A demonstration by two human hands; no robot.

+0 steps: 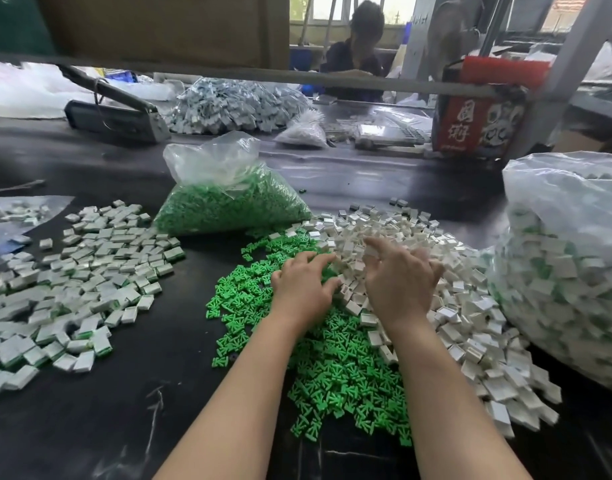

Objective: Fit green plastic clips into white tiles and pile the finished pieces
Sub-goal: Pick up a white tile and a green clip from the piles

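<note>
Both hands (302, 287) (399, 284) palm-down where green clips (335, 372) meet white tiles (470, 306).

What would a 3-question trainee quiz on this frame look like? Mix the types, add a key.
1. True or false: the bag of green clips stands beyond the loose green clips.
2. The finished pieces lie to which side of the hands? A. left B. right C. behind the red box
3. Fill in: the right hand is over the loose white ____.

Key: 1 true; 2 A; 3 tiles. The left hand sits where clips meet tiles; neither hand's grip on a piece is visible.
</note>
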